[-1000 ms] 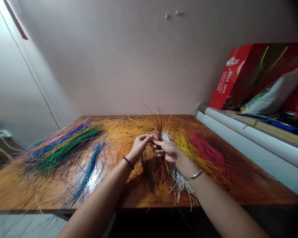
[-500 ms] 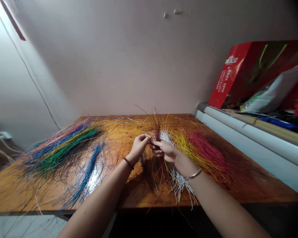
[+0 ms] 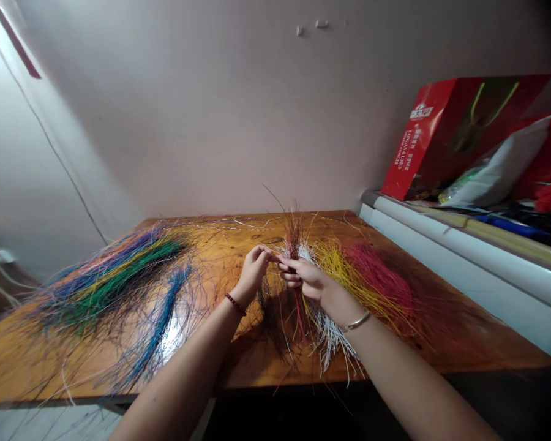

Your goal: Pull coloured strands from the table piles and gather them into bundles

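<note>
My right hand (image 3: 303,277) grips a bunch of dark red strands (image 3: 294,236) upright above the wooden table (image 3: 266,361); their tips fan out over my fingers. My left hand (image 3: 253,269) pinches a thin strand right beside that bunch, fingertips touching those of the right hand. Under the hands lie white strands (image 3: 328,337), with yellow strands (image 3: 344,269) and pink-red strands (image 3: 386,282) spread out to the right.
A heap of green, blue and purple strands (image 3: 114,275) covers the table's left part, with a blue bunch (image 3: 160,318) nearer me. A white ledge (image 3: 463,257) on the right bears a red box (image 3: 441,135) and a plastic bag (image 3: 496,171). A wall stands behind.
The hands have stayed together at the bunch, the fingers shifting slightly. The view has drifted a little, so the things on the right sit further left.
</note>
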Demonstrator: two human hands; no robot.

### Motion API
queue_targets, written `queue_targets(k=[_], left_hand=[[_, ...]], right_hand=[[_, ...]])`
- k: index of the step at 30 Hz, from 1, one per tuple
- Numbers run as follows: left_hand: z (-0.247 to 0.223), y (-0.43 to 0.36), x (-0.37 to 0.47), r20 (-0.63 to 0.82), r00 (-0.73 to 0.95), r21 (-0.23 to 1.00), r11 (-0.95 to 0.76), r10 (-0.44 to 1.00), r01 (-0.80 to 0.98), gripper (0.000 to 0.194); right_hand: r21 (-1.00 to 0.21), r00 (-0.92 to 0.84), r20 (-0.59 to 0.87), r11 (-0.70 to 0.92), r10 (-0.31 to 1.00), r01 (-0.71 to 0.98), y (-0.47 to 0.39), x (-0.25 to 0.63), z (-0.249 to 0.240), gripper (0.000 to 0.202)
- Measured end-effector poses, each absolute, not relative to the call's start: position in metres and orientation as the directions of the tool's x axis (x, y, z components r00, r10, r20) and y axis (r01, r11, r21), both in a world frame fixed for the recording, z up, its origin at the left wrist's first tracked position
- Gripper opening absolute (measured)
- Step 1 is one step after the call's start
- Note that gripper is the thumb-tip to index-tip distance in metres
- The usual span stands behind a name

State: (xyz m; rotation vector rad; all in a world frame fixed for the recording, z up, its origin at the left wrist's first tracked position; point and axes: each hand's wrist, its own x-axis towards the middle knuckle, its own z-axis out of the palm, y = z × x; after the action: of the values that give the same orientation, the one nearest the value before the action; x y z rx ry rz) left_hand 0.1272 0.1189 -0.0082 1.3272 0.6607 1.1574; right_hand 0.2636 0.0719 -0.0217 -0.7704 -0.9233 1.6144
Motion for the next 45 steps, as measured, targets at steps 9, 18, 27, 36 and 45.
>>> queue_targets(k=[9, 18, 27, 36, 45], left_hand=[[-0.0093, 0.1193, 0.1269, 0.244, 0.344, 0.947, -0.146, 0.907, -0.286, 0.011], [-0.0099, 0.1207, 0.1249, 0.263, 0.448, 0.962, -0.196, 0.855, -0.191, 0.031], [-0.0131, 0.1213, 0.1288, 0.325, 0.433, 0.942, -0.246, 0.841, -0.229, 0.038], [-0.009, 0.1169, 0.1282, 0.297, 0.409, 0.95, -0.223, 0.863, -0.219, 0.033], [-0.013, 0.1209, 0.1292, 0.33, 0.407, 0.942, -0.269, 0.852, -0.2, 0.03]], right_hand=[[-0.886, -0.198, -0.011, -0.101, 0.98, -0.453, 0.0695, 0.2621, -0.0204, 0.031], [-0.85, -0.156, 0.011, -0.073, 0.988, -0.522, 0.0698, 0.2623, -0.0186, 0.024], [-0.858, -0.144, 0.0, -0.074, 0.99, -0.509, 0.0703, 0.2626, -0.0182, 0.029], [-0.855, -0.158, -0.014, -0.094, 0.987, -0.51, 0.0677, 0.2609, -0.0133, 0.033], [-0.863, -0.163, -0.003, -0.085, 0.987, -0.499, 0.0686, 0.2624, -0.0158, 0.035]])
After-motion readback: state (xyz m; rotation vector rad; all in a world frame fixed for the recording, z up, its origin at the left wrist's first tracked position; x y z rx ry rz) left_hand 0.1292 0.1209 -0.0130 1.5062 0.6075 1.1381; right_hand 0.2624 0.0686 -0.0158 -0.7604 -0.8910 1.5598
